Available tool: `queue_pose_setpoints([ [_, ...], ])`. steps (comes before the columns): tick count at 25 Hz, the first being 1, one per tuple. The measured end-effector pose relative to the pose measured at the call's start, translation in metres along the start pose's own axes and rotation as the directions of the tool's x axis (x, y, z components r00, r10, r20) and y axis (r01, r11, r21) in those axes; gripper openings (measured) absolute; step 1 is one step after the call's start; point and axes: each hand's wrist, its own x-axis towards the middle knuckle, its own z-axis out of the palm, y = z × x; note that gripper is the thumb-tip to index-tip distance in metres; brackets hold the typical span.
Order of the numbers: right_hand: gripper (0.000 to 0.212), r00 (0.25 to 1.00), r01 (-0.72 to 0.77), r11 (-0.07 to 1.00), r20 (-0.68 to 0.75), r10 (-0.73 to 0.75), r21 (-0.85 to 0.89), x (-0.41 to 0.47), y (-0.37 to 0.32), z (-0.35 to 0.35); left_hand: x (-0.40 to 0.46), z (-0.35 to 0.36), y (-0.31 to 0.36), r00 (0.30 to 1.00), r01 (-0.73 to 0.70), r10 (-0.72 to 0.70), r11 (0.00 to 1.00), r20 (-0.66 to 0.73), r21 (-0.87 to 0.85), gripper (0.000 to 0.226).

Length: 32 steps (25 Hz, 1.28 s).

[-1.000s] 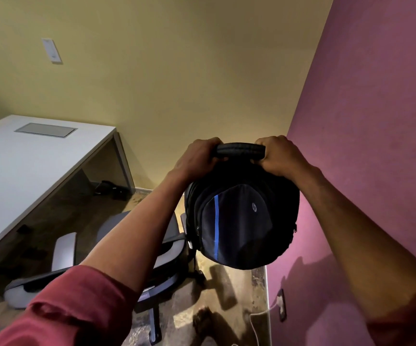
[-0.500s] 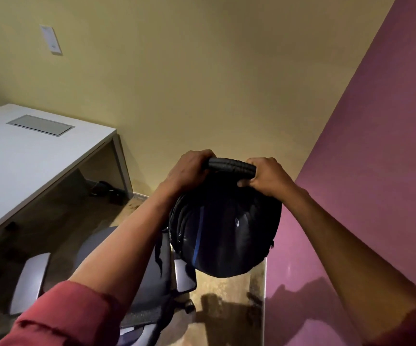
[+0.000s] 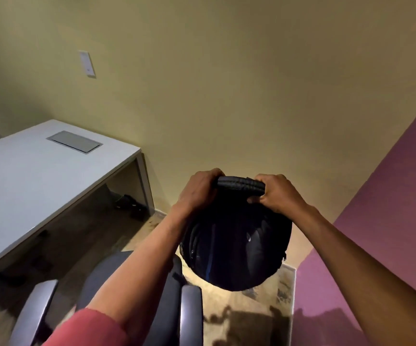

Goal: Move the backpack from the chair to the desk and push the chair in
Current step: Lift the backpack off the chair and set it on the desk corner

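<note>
Two hands, left hand (image 3: 200, 189) and right hand (image 3: 277, 193), are closed around the top handle (image 3: 240, 184) of the black backpack (image 3: 236, 245), held clear above the chair (image 3: 177, 295). Carrying is underway; a leftward swing onto the white desk (image 3: 39, 176) is called for.

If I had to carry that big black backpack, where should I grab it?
Grab the padded black top handle, reaching down from above. It arches over the rounded black fabric backpack, so the weight hangs straight below. The left hand and right hand each have a closed grip on one end of it, and the bag hangs clear of the grey office chair.
</note>
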Motion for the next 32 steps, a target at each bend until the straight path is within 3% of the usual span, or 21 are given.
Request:
queue_pose_setpoints([
  [11,0.032,0.987,0.160,0.987,0.017,-0.160,-0.006,0.107,0.026,-0.036,0.085,0.000,-0.003,0.987,0.089,-0.083,0.995,-0.140,0.039,0.021],
  [19,0.034,0.980,0.195,0.980,0.040,-0.196,0.025,0.162,0.030,-0.032,0.123,0.001,-0.023,0.976,0.142,-0.132,0.989,-0.176,0.042,0.021],
  [32,0.033,0.955,0.269,0.962,0.120,-0.272,0.037,0.333,0.015,0.011,0.226,-0.011,-0.128,0.966,0.191,-0.176,0.980,-0.188,0.064,0.026],
])
